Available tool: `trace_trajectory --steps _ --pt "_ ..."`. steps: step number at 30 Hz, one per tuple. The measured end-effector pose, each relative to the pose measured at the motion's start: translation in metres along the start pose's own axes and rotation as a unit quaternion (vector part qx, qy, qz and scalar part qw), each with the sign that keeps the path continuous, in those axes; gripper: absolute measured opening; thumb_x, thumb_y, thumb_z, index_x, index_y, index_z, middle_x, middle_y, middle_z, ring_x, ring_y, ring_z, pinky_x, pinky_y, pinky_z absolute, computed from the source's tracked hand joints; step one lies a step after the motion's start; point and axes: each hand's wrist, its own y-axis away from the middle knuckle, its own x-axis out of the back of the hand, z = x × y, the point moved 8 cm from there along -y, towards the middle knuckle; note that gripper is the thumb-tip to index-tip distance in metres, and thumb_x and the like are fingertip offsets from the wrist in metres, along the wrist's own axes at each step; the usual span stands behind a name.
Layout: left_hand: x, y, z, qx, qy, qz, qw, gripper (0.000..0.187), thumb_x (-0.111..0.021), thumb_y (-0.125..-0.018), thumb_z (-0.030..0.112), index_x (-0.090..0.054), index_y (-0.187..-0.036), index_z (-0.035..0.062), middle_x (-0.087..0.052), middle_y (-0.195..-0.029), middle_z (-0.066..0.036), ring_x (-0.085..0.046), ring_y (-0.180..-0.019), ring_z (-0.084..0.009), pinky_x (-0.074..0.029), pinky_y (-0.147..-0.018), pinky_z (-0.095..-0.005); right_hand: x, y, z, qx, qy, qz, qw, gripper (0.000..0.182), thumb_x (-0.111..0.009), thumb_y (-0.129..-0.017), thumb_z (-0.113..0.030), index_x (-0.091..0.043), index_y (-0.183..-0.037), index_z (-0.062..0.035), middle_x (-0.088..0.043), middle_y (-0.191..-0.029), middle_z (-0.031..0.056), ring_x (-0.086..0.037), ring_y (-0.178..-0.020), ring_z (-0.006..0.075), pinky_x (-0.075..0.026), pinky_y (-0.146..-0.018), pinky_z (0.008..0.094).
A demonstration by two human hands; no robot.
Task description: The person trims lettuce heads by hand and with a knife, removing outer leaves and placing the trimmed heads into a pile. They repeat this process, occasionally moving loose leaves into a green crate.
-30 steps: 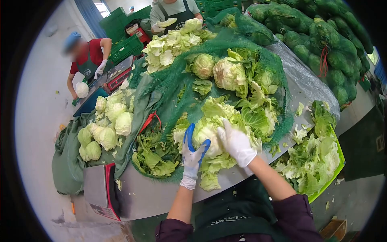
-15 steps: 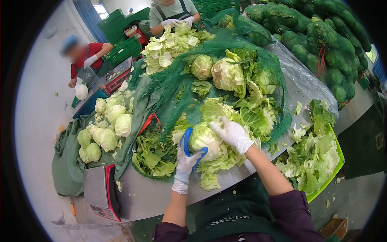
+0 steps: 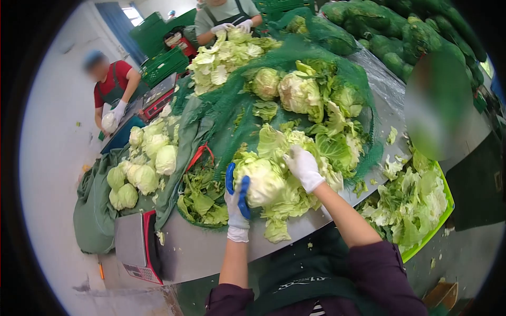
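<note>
My left hand (image 3: 237,203), in a white glove with blue on the palm side, holds the left side of a pale cabbage head (image 3: 261,181). To the right of that head, my right hand (image 3: 304,166) is in a white glove with its fingers curled by loose outer leaves; what they hold, if anything, is hidden. Leafy trimmings (image 3: 287,208) lie beneath and beside the cabbage. Beyond my hands, more cabbages (image 3: 300,92) with ragged leaves rest in an open green net (image 3: 226,126).
Trimmed cabbages (image 3: 145,176) lie left, above a red-edged scale (image 3: 132,242). A lime-green crate (image 3: 445,208) of leaves stands right. Netted cabbages (image 3: 369,26) are piled at the back right. One co-worker (image 3: 118,81) holds a cabbage at left; another (image 3: 224,18) stands across the table (image 3: 195,253).
The cabbage and my left hand have shifted slightly left. My right hand has moved a little right, away from the head. The left co-worker now has both hands near a cabbage.
</note>
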Motion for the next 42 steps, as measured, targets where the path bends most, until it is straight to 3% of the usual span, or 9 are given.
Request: trace_trajectory --steps 3,5,8,13,19,27,34,39,42 --pt "0.018 -0.010 -0.036 0.061 0.199 0.017 0.978 0.061 -0.061 -0.089 0.017 -0.033 -0.142 0.0029 -0.042 -0.136 -0.009 -0.044 -0.121 -0.0205 -0.041 -0.100 -0.0350 0.038 0.046 -0.031 -0.052 -0.103 0.016 0.993 0.049 -0.061 -0.084 -0.040 -0.057 -0.113 -0.0004 -0.065 -0.092 0.0266 -0.063 -0.088 0.0415 -0.051 -0.076 0.0444" --pt "-0.008 0.034 0.001 -0.352 -0.461 0.062 0.812 0.059 -0.057 -0.092 0.019 -0.030 -0.143 0.0071 -0.043 -0.135 -0.009 -0.046 -0.118 -0.0191 -0.040 -0.099 -0.0318 0.039 0.070 -0.044 -0.006 -0.145 0.052 0.988 0.060 -0.067 -0.081 -0.047 -0.057 -0.114 0.0009 -0.067 -0.090 0.0216 -0.065 -0.085 0.0338 -0.050 -0.079 0.0376" --pt "-0.049 0.062 0.007 0.037 -0.011 0.057 0.998 0.059 -0.057 -0.091 0.015 -0.031 -0.143 0.0057 -0.044 -0.134 -0.011 -0.047 -0.119 -0.0225 -0.039 -0.101 -0.0320 0.038 0.052 -0.013 -0.021 -0.250 0.023 0.968 0.070 -0.070 -0.078 -0.049 -0.055 -0.119 0.0050 -0.068 -0.097 0.0196 -0.065 -0.090 0.0276 -0.049 -0.083 0.0341" --pt "-0.055 0.038 0.053 -0.267 -0.335 -0.073 0.901 0.046 -0.063 -0.083 0.003 -0.050 -0.127 -0.0016 -0.048 -0.132 -0.016 -0.047 -0.121 -0.0276 -0.037 -0.102 -0.0354 0.029 0.052 0.045 -0.212 -0.359 -0.160 0.895 0.047 -0.071 -0.083 -0.031 -0.060 -0.114 0.0028 -0.068 -0.100 0.0105 -0.062 -0.084 0.0151 -0.050 -0.076 0.0305" --pt "-0.105 -0.012 0.021 -0.150 -0.349 -0.124 0.917 0.041 -0.063 -0.086 0.015 -0.055 -0.123 -0.0001 -0.053 -0.125 -0.017 -0.051 -0.116 -0.0289 -0.041 -0.098 -0.0352 0.052 0.059 0.023 -0.034 -0.082 -0.016 0.996 0.057 -0.033 -0.097 -0.047 -0.041 -0.136 -0.0073 -0.061 -0.102 0.0291 -0.059 -0.094 0.0441 -0.046 -0.082 0.0475" --pt "-0.094 -0.011 0.004 -0.183 -0.346 -0.106 0.914 0.042 -0.064 -0.086 0.018 -0.055 -0.124 0.0007 -0.053 -0.125 -0.016 -0.051 -0.115 -0.0281 -0.041 -0.098 -0.0357 0.046 0.063 0.008 -0.022 0.061 -0.022 0.998 0.049 -0.038 -0.097 -0.041 -0.048 -0.128 -0.0045 -0.064 -0.073 0.0240 -0.063 -0.063 0.0395 -0.050 -0.059 0.0485" --pt "-0.085 0.021 0.013 -0.227 -0.368 -0.102 0.896 0.046 -0.055 -0.093 0.026 -0.048 -0.129 -0.0015 -0.050 -0.131 -0.016 -0.044 -0.125 -0.0254 -0.033 -0.105 -0.0347 0.040 0.006 0.053 -0.088 -0.029 -0.023 0.995 0.060 -0.032 -0.097 -0.046 -0.066 -0.090 0.0022 -0.065 -0.088 0.0251 -0.064 -0.085 0.0348 -0.049 -0.078 0.0435" --pt "-0.025 0.037 -0.012 -0.012 -0.072 -0.090 0.993 0.065 -0.068 -0.080 0.010 -0.038 -0.137 0.0005 -0.040 -0.139 -0.011 -0.040 -0.127 -0.0214 -0.033 -0.106 -0.0346 0.048 0.021 -0.003 0.046 -0.123 0.017 0.991 0.039 -0.054 -0.088 -0.042 -0.065 -0.097 -0.0059 -0.066 -0.084 0.0215 -0.063 -0.079 0.0374 -0.050 -0.073 0.0435" --pt "-0.037 0.041 0.005 -0.125 -0.295 -0.085 0.943 0.077 -0.074 -0.072 0.006 -0.036 -0.139 0.0024 -0.038 -0.140 -0.012 -0.038 -0.127 -0.0222 -0.034 -0.106 -0.0353 0.045 0.027 -0.035 0.026 0.014 -0.021 0.999 0.025 -0.056 -0.084 -0.028 -0.065 -0.099 -0.0100 -0.066 -0.081 0.0185 -0.064 -0.073 0.0390 -0.052 -0.070 0.0441"
